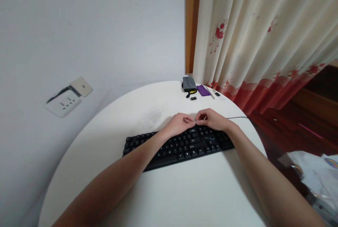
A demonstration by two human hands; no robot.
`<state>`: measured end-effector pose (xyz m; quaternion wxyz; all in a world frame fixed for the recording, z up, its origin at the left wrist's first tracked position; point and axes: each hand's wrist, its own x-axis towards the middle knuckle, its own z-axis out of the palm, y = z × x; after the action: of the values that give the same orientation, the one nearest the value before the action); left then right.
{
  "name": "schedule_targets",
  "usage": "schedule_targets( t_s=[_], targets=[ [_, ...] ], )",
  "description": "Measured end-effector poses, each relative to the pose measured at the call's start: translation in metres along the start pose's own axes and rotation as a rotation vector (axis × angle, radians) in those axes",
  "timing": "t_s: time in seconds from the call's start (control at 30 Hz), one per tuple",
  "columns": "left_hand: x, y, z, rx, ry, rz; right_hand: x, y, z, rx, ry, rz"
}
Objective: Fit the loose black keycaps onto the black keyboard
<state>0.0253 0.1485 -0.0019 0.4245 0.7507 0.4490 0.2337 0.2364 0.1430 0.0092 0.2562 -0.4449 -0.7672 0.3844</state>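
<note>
A black keyboard (pixel 171 151) lies slightly slanted across the white table. Over its back edge, right of the middle, my left hand (pixel 180 123) and my right hand (pixel 211 118) meet with their fingertips nearly touching. Thumb and fingers of my left hand are pinched together. My right hand is curled, its thumb and index finger closed in a pinch. Whatever sits between the fingertips is too small to make out. Two small black keycaps (pixel 193 98) appear to lie on the table beyond my hands.
Toward the back right lie a grey folded cloth or pouch (pixel 189 84), a purple cloth (pixel 203 90) and a thin pale stick (pixel 210 92). A cable (pixel 237 117) runs off the table's right edge. Curtains (pixel 250 44) hang behind; white bags (pixel 314 174) stand at right.
</note>
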Motion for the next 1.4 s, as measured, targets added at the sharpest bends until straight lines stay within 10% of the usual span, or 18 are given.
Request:
schedule_targets(
  t_s=[0.47, 0.7, 0.87, 1.1, 1.4],
  targets=[
    [0.000, 0.004, 0.002, -0.051, -0.035, -0.052, 0.002, 0.007, 0.000, -0.009, -0.032, 0.068],
    [0.014, 0.012, -0.026, 0.145, 0.052, -0.037, 0.005, 0.016, -0.017, -0.165, 0.598, 0.073],
    [0.072, 0.024, -0.044, 0.492, 0.151, 0.076, 0.008, 0.030, -0.032, -0.173, 0.803, 0.174],
    [0.142, 0.019, -0.016, 0.562, 0.230, 0.042, 0.004, 0.039, -0.039, -0.137, 0.845, 0.207],
    [0.124, 0.025, -0.002, 0.458, 0.159, 0.122, 0.010, 0.041, -0.035, -0.043, 0.677, 0.057]
  ],
)
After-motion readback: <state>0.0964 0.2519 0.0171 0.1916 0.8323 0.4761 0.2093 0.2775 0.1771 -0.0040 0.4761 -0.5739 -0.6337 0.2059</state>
